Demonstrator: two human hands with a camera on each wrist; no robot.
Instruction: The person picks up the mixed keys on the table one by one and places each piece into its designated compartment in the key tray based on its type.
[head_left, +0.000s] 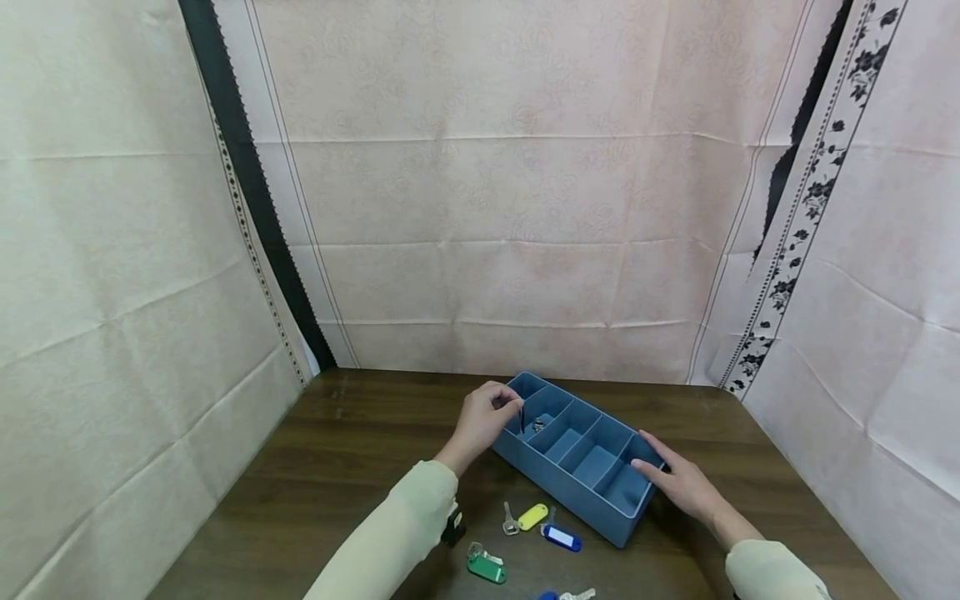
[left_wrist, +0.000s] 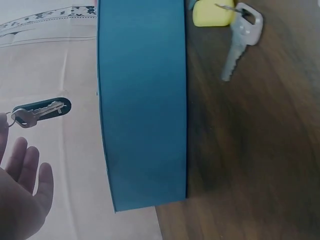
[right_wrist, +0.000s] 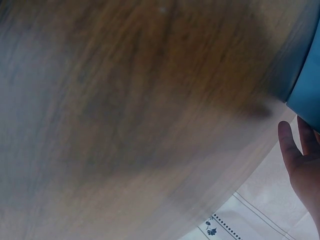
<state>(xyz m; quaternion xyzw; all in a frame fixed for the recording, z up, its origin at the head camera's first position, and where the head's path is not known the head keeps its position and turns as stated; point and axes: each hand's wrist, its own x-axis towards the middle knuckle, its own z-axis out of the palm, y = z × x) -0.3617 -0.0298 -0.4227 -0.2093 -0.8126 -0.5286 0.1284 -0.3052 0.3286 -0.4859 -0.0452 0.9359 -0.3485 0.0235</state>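
A blue divided box (head_left: 555, 490) lies at a slant on the wooden table. Over its far-left part, my left hand (head_left: 483, 417) pinches the ring of a key with a dark tag (left_wrist: 42, 111), which dangles below the fingertips. The silvery key lies against the tag in the left wrist view. Inside a compartment beneath that hand sits a small metallic item (head_left: 538, 424), too small to make out fully. My right hand (head_left: 686, 483) rests at the box's right end, thumb by the rim and fingers extended along the end; the right wrist view shows it touching the box's corner.
In front of the box lie keys with a yellow tag (head_left: 533, 517), a blue tag (head_left: 561, 537) and a green tag (head_left: 486, 568). Another key (head_left: 577, 595) with a blue tag is cut off at the bottom edge. Cloth screens (head_left: 480, 208) surround the table.
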